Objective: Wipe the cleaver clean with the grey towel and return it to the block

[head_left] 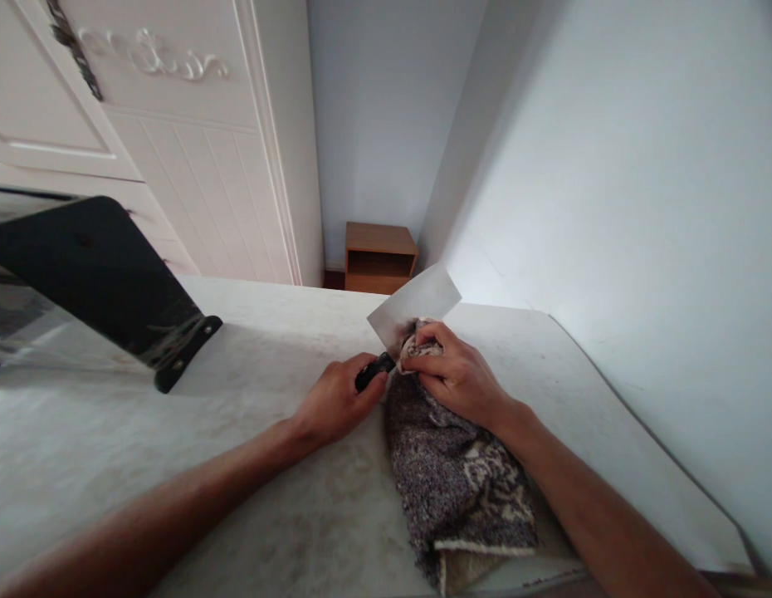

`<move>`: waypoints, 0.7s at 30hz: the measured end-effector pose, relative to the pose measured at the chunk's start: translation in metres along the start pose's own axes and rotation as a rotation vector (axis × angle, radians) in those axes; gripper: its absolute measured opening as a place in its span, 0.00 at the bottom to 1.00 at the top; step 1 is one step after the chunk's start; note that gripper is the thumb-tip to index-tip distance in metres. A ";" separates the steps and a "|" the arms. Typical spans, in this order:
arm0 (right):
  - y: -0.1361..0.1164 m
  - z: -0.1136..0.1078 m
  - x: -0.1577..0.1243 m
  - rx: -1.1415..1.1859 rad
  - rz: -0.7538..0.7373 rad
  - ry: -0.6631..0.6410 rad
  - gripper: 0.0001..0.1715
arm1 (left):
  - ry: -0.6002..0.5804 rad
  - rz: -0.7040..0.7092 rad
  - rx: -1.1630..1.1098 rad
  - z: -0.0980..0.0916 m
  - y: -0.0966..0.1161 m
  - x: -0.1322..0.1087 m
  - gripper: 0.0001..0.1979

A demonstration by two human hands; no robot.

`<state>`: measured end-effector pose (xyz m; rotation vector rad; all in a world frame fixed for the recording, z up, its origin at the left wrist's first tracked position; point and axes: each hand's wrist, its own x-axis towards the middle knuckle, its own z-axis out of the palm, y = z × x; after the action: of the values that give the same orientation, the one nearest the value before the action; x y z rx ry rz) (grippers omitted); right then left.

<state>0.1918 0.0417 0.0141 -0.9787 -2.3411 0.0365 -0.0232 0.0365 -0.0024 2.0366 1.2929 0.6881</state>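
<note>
Both my arms reach forward over the bench (286, 332), entering from the lower corners of the view and drawing together so the hands meet near the middle. My left arm (193, 498) slants up to the right, low over the pale top, and its wrist runs nearly straight into the left hand (336, 399). That hand is clamped round the black handle of a knife (417, 303), thumb along the near side and fingers wrapped over the far side. The knife has a broad, rectangular blade, which points away from me and to the right, its flat turned up toward my eyes, above the far edge of the bench.

My right arm (598, 498) slants up to the left. The right hand (461, 374) is bent in over the blade's handle end, back of the hand upward, fingers curled and pinching a bunch of cloth (448, 465) against the metal. The rest of the cloth, dark and speckled with a pale pattern, trails down toward me on the bench, between my two arms, its light hem near the front edge.

To the left of my hands, well apart, a black stand (105, 282) leans over the bench.
</note>
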 end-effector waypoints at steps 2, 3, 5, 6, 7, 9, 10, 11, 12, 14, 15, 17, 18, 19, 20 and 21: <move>0.001 0.000 0.000 0.004 0.021 0.044 0.16 | 0.013 -0.018 0.028 0.001 0.000 0.000 0.14; 0.002 0.000 0.000 0.006 0.039 0.085 0.16 | 0.021 -0.025 0.041 0.002 0.000 0.000 0.14; 0.003 0.000 0.000 0.006 0.081 0.196 0.16 | 0.033 -0.035 0.064 0.003 0.000 0.000 0.15; 0.004 -0.001 0.000 0.000 0.100 0.258 0.16 | 0.032 -0.040 0.074 0.004 0.000 0.000 0.15; 0.006 -0.001 0.000 -0.010 0.119 0.317 0.17 | 0.029 -0.048 0.084 0.004 0.000 0.000 0.15; 0.007 -0.002 0.001 -0.035 0.156 0.412 0.17 | 0.021 -0.068 0.104 0.004 0.000 0.000 0.15; 0.008 -0.002 0.001 -0.043 0.169 0.446 0.17 | 0.017 -0.073 0.110 0.004 0.000 0.000 0.15; 0.008 -0.002 0.001 -0.045 0.175 0.468 0.17 | 0.015 -0.076 0.116 0.004 0.000 0.000 0.15; 0.008 -0.001 0.001 -0.042 0.176 0.480 0.17 | 0.009 -0.072 0.121 0.003 0.000 0.000 0.15; 0.006 0.001 0.001 -0.025 0.149 0.477 0.17 | -0.017 -0.057 0.140 0.003 0.000 -0.001 0.14; 0.005 0.003 0.001 -0.014 0.127 0.465 0.18 | -0.032 -0.047 0.157 0.002 0.000 -0.001 0.14; 0.001 0.007 0.002 0.015 0.081 0.439 0.18 | -0.057 -0.022 0.205 0.003 0.001 -0.002 0.14; -0.001 0.009 0.002 0.034 0.063 0.428 0.18 | -0.064 -0.007 0.235 0.003 0.002 -0.002 0.15; -0.003 0.011 0.002 0.054 0.047 0.421 0.19 | -0.072 0.010 0.269 0.004 0.003 -0.003 0.15; -0.006 0.012 0.002 0.072 0.036 0.417 0.19 | -0.082 0.028 0.305 0.004 0.005 -0.003 0.15; -0.008 0.013 0.002 0.084 0.026 0.415 0.19 | -0.097 0.045 0.342 0.005 0.006 -0.004 0.16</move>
<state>0.1786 0.0398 0.0066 -0.8792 -1.9320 -0.0529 -0.0177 0.0295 -0.0018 2.3445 1.3867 0.4010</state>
